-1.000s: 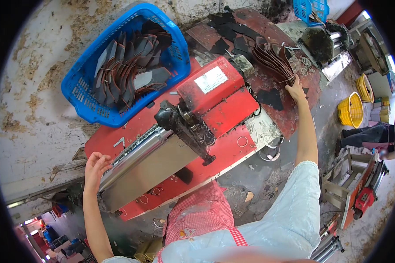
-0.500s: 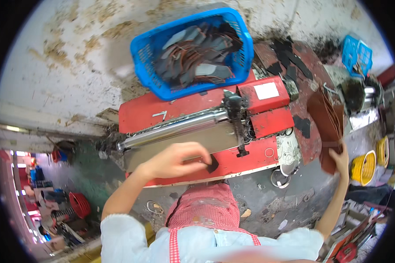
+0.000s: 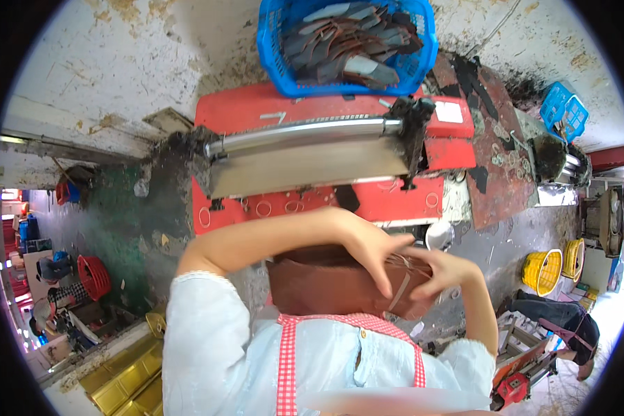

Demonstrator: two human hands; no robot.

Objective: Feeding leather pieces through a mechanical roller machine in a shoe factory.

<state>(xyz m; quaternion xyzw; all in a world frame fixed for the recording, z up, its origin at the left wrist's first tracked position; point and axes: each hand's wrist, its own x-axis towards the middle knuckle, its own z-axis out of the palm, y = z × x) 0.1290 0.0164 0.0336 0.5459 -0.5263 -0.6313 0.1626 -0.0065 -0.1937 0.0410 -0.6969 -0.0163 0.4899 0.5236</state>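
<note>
A bundle of stacked brown leather-like sheets [image 3: 326, 286] lies across my lap at the front of the machine, with a pale band [image 3: 399, 295] around its right part. My left hand [image 3: 374, 248] reaches over it from the left, its thumb and fingers curved about the bundle beside the band. From the right, my right hand [image 3: 445, 272] grips the bundle's right end, thumb and fingers bent toward the band. The fingertips of both hands come close together there; whether they pinch the band is unclear. A small black piece [image 3: 347, 199] rests on the machine's red front ledge.
Beyond my hands stands a red machine [image 3: 243, 111] with a metal roller [image 3: 305, 135] and a beige plate [image 3: 312, 166]. A blue basket [image 3: 274, 62] of cut pieces sits behind it. Yellow baskets [image 3: 541, 272] and a person [image 3: 558, 319] are at right, a red basket [image 3: 93, 276] at left.
My right hand has brought the brown bundle from the right-hand tabletop to my lap. My left hand has moved right, off the machine's front, to meet it. The head view has shifted.
</note>
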